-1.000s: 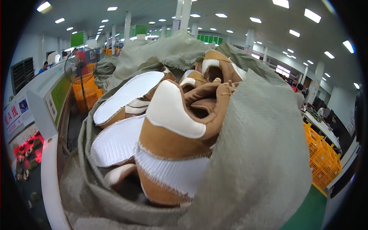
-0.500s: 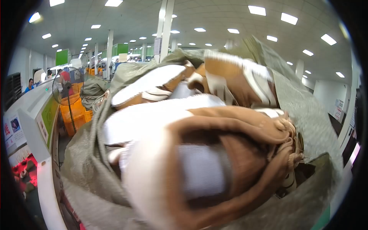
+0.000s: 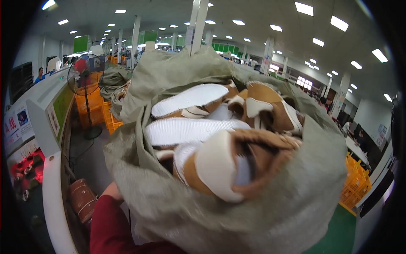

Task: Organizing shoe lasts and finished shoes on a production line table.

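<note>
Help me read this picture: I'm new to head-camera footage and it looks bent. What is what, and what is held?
The view comes from a wide fisheye camera worn on a person's head, so straight lines curve near the rim. There is no machine here, only a person's own arms. Filling the middle is a large grey-green woven sack, open at the top and full of tan shoes with white soles. The red sleeve at the lower left is the person's left arm, and the left hand presses against the sack's side. The right hand is hidden. Behind stand orange crates, a standing fan and a factory hall.
</note>
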`<action>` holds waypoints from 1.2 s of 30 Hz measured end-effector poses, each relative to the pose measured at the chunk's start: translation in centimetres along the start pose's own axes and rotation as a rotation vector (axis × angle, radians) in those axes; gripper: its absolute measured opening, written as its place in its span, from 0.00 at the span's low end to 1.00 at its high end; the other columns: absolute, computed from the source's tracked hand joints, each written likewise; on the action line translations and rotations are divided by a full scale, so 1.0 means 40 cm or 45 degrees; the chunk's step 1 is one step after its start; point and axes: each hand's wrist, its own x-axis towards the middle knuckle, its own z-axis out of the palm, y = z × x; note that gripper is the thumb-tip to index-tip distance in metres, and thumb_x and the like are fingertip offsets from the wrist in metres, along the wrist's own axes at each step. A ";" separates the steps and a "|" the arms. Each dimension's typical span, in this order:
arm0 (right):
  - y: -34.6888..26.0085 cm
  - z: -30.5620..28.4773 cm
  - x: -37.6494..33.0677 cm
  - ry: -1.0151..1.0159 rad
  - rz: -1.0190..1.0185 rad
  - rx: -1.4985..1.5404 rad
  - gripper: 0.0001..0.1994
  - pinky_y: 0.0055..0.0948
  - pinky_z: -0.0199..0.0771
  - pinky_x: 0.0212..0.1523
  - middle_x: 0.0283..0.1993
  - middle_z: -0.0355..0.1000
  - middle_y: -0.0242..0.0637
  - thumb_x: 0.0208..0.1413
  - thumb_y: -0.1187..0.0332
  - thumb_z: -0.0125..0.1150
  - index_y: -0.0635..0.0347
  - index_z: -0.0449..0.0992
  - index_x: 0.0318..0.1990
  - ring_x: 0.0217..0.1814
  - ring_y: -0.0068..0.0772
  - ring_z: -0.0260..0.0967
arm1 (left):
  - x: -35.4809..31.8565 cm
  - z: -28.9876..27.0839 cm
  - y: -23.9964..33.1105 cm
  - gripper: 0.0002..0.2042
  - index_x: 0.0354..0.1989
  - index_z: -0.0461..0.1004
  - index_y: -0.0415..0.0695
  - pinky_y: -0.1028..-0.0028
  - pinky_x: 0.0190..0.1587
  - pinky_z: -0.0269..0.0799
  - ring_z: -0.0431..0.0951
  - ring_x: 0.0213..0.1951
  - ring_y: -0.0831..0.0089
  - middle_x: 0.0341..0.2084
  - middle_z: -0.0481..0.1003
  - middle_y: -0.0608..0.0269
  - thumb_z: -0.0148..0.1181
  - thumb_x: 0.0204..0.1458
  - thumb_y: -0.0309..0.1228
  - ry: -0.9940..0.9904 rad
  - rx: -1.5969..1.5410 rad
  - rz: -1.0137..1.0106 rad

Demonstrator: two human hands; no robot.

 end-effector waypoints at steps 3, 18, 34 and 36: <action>0.013 0.010 -0.137 0.086 0.087 0.064 0.20 0.31 0.72 0.42 0.49 0.69 0.33 0.58 0.54 0.52 0.50 0.67 0.55 0.42 0.25 0.70 | 0.113 -0.011 -0.003 0.22 0.59 0.61 0.39 0.66 0.57 0.66 0.67 0.56 0.62 0.56 0.66 0.55 0.44 0.60 0.38 -0.034 -0.021 -0.140; 0.025 -0.037 -1.252 0.559 0.788 0.315 0.19 0.31 0.72 0.43 0.50 0.68 0.33 0.58 0.56 0.53 0.50 0.67 0.55 0.43 0.25 0.70 | -0.043 -0.082 -0.437 0.20 0.60 0.60 0.41 0.67 0.57 0.65 0.66 0.57 0.61 0.57 0.64 0.54 0.41 0.61 0.34 -0.125 0.087 -1.130; -0.188 0.074 -1.055 0.406 0.399 -0.500 0.21 0.39 0.68 0.51 0.50 0.70 0.53 0.51 0.65 0.57 0.62 0.67 0.52 0.53 0.54 0.67 | -0.729 0.081 -0.504 0.35 0.54 0.68 0.41 0.56 0.60 0.54 0.62 0.57 0.46 0.51 0.68 0.44 0.71 0.33 0.38 -0.829 1.277 0.067; -0.136 0.066 -0.992 0.380 0.345 -0.572 0.18 0.41 0.70 0.49 0.46 0.72 0.53 0.50 0.65 0.57 0.62 0.71 0.48 0.50 0.55 0.69 | -0.680 0.122 -0.527 0.30 0.48 0.72 0.42 0.57 0.58 0.57 0.65 0.54 0.46 0.45 0.71 0.46 0.70 0.33 0.38 -0.741 1.084 0.008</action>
